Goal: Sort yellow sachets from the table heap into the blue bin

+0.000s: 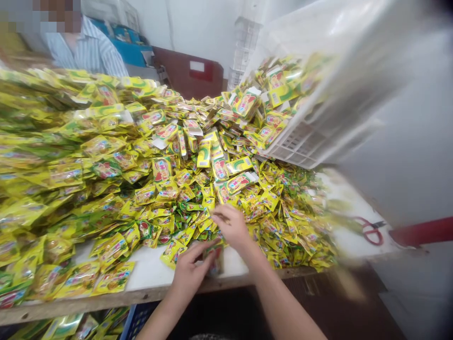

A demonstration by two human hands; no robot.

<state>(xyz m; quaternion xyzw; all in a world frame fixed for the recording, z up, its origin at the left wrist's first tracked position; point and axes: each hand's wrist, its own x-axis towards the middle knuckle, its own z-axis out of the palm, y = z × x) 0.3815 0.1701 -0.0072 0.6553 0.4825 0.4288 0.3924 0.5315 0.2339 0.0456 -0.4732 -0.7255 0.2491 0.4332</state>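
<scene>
The left hand's fingers and thumb pinch a small carton (215,260), blurred, with a patch of red on its face; it is held low over the front of the bench (146,265), just in front of the heap, and the left hand (193,264) lies at its left side. The right hand (231,227) is above and slightly to the right of it, its fingers curled inward with the thumb close to the forefinger; whether they pinch anything I cannot tell. Right beyond the hands rises a broad heap of glossy yellow sachets (177,191), printed with fruit pictures and pink-and-blue lettering, which spreads to both sides and piles highest at the left. In the middle, printed yellow cartons (240,182) with white end flaps lie on top of the sachets at various angles. Behind these, at the right, a white plastic crate (300,148) with slatted sides is tilted, its mouth toward the heap and more cartons inside. Red-handled scissors (372,233) lie on the bench at the far right, near a red bar (423,231). Under the bench at the left, further sachets lie beside a blue basket (131,322). Across the heap, at upper left, is a person in a striped shirt (90,49).
</scene>
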